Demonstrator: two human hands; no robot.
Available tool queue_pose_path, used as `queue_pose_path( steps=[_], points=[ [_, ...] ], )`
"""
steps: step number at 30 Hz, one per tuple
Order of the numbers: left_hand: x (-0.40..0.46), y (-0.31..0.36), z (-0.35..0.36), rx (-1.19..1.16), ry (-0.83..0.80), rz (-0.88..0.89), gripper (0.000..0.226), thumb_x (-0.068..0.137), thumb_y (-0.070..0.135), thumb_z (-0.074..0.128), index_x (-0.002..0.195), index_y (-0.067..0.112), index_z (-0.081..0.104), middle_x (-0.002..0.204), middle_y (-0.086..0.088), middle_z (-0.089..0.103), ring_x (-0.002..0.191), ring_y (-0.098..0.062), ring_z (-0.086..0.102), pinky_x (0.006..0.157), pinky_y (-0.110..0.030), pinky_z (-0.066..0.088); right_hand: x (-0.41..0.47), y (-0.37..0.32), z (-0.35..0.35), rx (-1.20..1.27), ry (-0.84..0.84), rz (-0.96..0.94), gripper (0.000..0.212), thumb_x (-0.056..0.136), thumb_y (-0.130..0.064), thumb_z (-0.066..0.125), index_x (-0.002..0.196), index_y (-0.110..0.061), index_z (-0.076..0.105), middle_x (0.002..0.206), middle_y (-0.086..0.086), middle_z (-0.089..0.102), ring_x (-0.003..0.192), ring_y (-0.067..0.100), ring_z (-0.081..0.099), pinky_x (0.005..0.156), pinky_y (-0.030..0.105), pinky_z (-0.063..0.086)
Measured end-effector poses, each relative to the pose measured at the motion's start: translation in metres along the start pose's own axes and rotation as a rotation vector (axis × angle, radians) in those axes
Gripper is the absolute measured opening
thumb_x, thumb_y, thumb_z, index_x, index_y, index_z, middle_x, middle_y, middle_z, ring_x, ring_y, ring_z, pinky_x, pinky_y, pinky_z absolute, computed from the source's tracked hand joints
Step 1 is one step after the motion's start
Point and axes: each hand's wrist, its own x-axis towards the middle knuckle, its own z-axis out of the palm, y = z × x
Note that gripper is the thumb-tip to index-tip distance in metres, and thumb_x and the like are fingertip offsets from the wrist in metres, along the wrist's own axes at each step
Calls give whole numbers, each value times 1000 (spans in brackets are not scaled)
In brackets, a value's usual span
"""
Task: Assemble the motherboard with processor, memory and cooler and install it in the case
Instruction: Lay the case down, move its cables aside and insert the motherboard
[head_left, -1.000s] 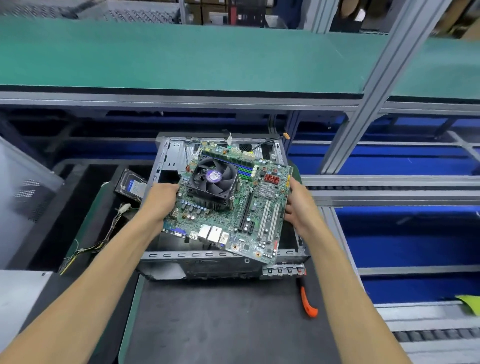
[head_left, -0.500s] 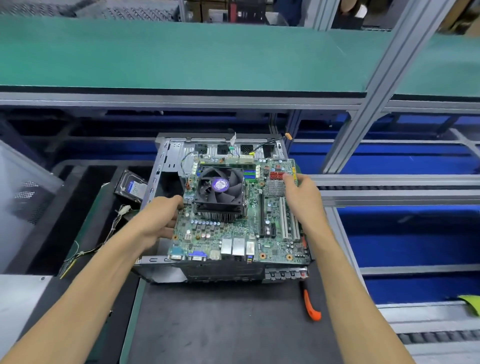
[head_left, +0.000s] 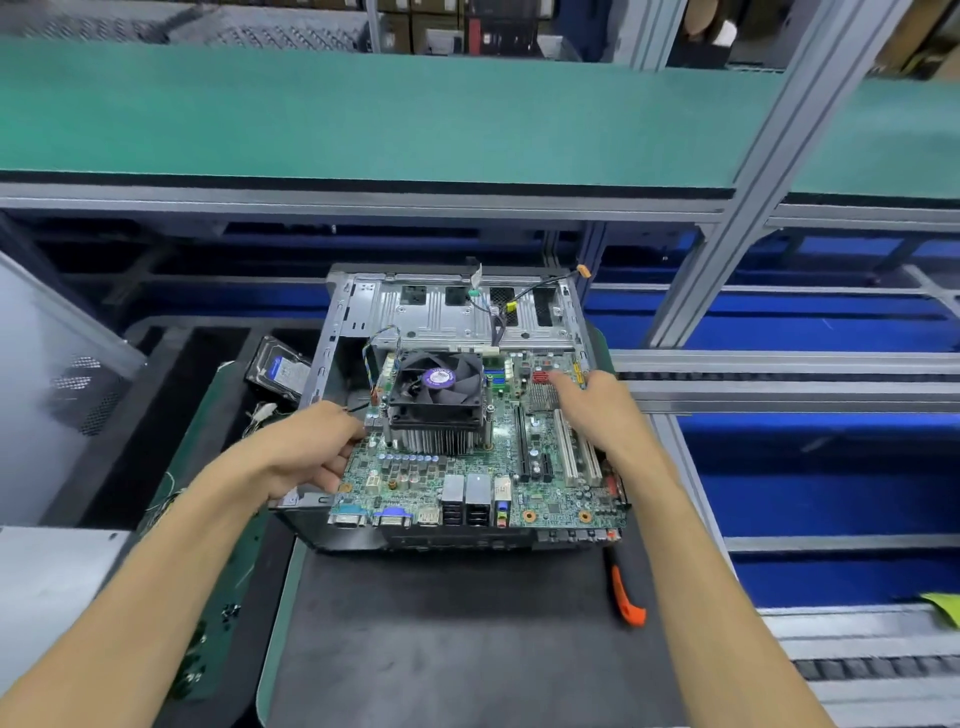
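Motherboard (head_left: 467, 467), skewed and lifted a second ago, now sits square and lower inside the open case (head_left: 441, 312), its port row at the case's near wall; seating looks almost done, screws still to come. Left hand (head_left: 306, 452) pinches the board's left edge, fingers curled under it. Right hand (head_left: 597, 410) lies on the board's right side, fingers stretched toward the far corner. Orange-handled screwdriver (head_left: 626, 597) rests on the black mat (head_left: 441, 649) near the case's front right corner. Hard drive (head_left: 278, 369) lies left of the case. Green shelf (head_left: 363, 114) spans beyond it.

Green shelf (head_left: 363, 114) overhead on grey metal frame (head_left: 748, 208); blue panels (head_left: 831, 467) behind at right; dark mat (head_left: 441, 639) covering bench.
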Motion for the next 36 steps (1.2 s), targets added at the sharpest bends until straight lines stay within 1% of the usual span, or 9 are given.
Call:
queue_pose_path(
  steps=[5, 11, 16, 20, 23, 25, 27, 29, 36],
  points=[
    [-8, 3, -4, 56, 21, -12, 28, 102, 6, 38, 75, 12, 36, 59, 1, 27, 45, -13, 23, 35, -23, 34, -7, -4, 3, -111, -71, 3, 70, 103, -53, 42, 139, 6, 48, 115, 16, 67, 69, 8, 54, 69, 31, 45],
    [-9, 7, -7, 58, 13, 1, 30, 102, 4, 39, 72, 11, 37, 61, -1, 24, 44, -13, 23, 34, -23, 37, -5, -11, 14, -241, -186, 25, 42, 102, -48, 45, 89, -11, 61, 64, 0, 57, 41, 11, 50, 46, 22, 38],
    [-4, 4, -16, 82, -10, -21, 35, 102, 8, 43, 68, 12, 38, 56, 0, 29, 39, -11, 28, 32, -21, 35, -5, -20, 19, -280, -338, 47, 45, 103, -41, 41, 111, -2, 64, 72, 5, 61, 60, 16, 53, 56, 27, 40],
    [5, 4, -17, 127, 0, -23, 34, 103, 7, 43, 69, 9, 41, 53, -1, 33, 36, -11, 32, 32, -22, 36, -2, -23, 28, -339, -375, 74, 39, 106, -37, 35, 106, -3, 54, 84, 6, 61, 71, 15, 56, 77, 31, 42],
    [14, 7, -12, 233, 15, -22, 28, 102, 4, 40, 74, 3, 42, 54, -6, 37, 34, -16, 37, 32, -26, 37, 4, -24, 30, -362, -388, 84, 40, 107, -32, 33, 104, -4, 61, 88, 7, 61, 67, 14, 53, 68, 30, 41],
    [22, 10, -8, 309, 19, -34, 27, 101, 2, 36, 75, 1, 44, 56, -10, 41, 33, -19, 42, 33, -26, 38, 6, -28, 29, -363, -412, 104, 44, 108, -28, 28, 114, -1, 62, 113, 15, 62, 70, 14, 53, 69, 29, 42],
    [29, 12, -4, 355, 1, -38, 29, 100, -1, 33, 73, 1, 45, 61, -13, 44, 32, -18, 46, 32, -25, 38, 9, -32, 30, -363, -431, 135, 47, 109, -22, 23, 139, 2, 50, 145, 17, 51, 101, 22, 64, 92, 33, 47],
    [37, 12, -2, 402, -12, -44, 29, 100, -1, 32, 75, 1, 47, 64, -14, 47, 31, -17, 48, 31, -24, 37, 13, -34, 31, -390, -442, 136, 48, 109, -21, 22, 144, 1, 47, 155, 17, 43, 136, 31, 51, 112, 42, 42],
    [52, 14, 3, 399, -50, -77, 21, 100, -1, 30, 96, -9, 49, 50, -15, 56, 31, -19, 52, 29, -22, 38, 30, -38, 38, -540, -471, 76, 51, 109, -22, 20, 156, -5, 32, 166, 13, 22, 150, 30, 28, 123, 45, 24]
  ],
)
